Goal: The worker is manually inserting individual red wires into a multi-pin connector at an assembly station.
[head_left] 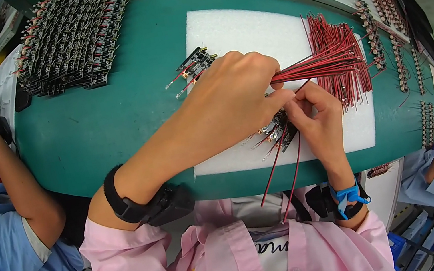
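Head view (only view):

- Left hand (245,81), qty 1: fingers curled shut round a wire bundle (321,66), red w/ some dark strands, fanning out to the R. Thumb tip meets the other hand's fingertips.
- Right hand (318,115), qty 1: thumb & forefinger drawn in at the tips; what (if anything) they pinch is hidden, can't tell.
- Small boards (287,136): under & just below the hands, over the foam sheet (227,26); partly covered, no exact count.
- Trailing wires (271,176): 2 long red ones, hanging toward the wearer.

Handling notes (judgement): keep bundle low & loose in the palm so strands don't snag; work one wire at a time; steady the boards, don't drag them by their leads.

Counts, cont'd:
- Foam sheet: 1, white, on 1 green table (84,141).
- Loose wire pile (344,92): 1, R end of foam; strands too many to count.
- Board group (196,65) L of the hands: 1, pcs. overlap.
- Board stack (72,39), upper L: 1 lg., pcs. uncountable.
- Wristbands: 1 black (117,196), 1 blue (350,197).
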`<move>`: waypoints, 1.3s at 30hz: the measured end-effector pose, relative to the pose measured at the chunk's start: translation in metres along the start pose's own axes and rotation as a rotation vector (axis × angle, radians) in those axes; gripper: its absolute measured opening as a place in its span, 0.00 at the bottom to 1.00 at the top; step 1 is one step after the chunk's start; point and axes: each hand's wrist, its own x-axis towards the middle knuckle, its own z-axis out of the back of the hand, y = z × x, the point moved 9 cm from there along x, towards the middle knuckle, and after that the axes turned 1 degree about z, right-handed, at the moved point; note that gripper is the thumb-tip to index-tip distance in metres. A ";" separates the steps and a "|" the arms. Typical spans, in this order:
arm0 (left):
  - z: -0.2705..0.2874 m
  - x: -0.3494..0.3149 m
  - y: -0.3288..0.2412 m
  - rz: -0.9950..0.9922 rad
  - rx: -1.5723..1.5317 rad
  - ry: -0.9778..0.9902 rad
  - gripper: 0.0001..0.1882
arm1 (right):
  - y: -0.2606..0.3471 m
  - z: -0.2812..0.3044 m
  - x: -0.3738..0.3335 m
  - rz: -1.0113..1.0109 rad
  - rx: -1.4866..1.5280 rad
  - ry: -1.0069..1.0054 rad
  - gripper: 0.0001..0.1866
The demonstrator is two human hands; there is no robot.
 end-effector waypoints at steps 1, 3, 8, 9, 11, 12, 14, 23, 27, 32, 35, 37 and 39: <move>0.000 0.000 0.000 0.000 0.000 -0.001 0.13 | 0.000 0.000 0.000 0.000 -0.001 0.000 0.08; 0.000 0.000 -0.001 -0.018 0.036 -0.008 0.13 | 0.002 0.000 0.000 0.016 -0.016 -0.019 0.08; 0.002 0.001 -0.004 -0.023 0.037 -0.004 0.13 | 0.004 0.001 0.001 0.011 -0.049 -0.015 0.06; 0.002 0.001 -0.004 -0.022 0.037 -0.005 0.13 | 0.004 0.001 0.000 0.012 -0.048 -0.014 0.06; 0.003 0.001 -0.002 -0.020 -0.018 -0.027 0.13 | 0.010 0.000 -0.001 0.077 -0.100 -0.018 0.06; 0.003 0.001 -0.002 -0.019 -0.045 -0.038 0.12 | 0.013 0.000 -0.001 0.110 -0.126 -0.019 0.05; 0.007 0.004 -0.002 -0.028 -0.118 -0.073 0.12 | 0.016 -0.002 -0.002 0.162 -0.171 -0.008 0.05; 0.020 0.011 0.025 0.190 -0.917 -0.204 0.17 | 0.039 -0.005 -0.006 0.341 -0.289 0.161 0.06; 0.014 0.010 0.034 0.246 -1.151 -0.121 0.16 | 0.051 -0.006 -0.011 0.422 -0.333 0.163 0.07; -0.015 0.011 0.039 0.399 -1.435 -0.033 0.16 | 0.054 -0.007 -0.006 0.437 -0.377 0.245 0.06; -0.019 0.013 0.038 0.423 -1.457 -0.117 0.16 | 0.051 0.011 0.008 0.229 -0.182 0.151 0.05; -0.023 0.010 0.035 0.433 -1.466 -0.144 0.16 | 0.047 0.015 0.013 0.121 -0.085 0.090 0.04; -0.027 0.009 0.025 0.349 -1.471 -0.060 0.17 | 0.044 0.000 0.024 0.078 0.071 0.126 0.04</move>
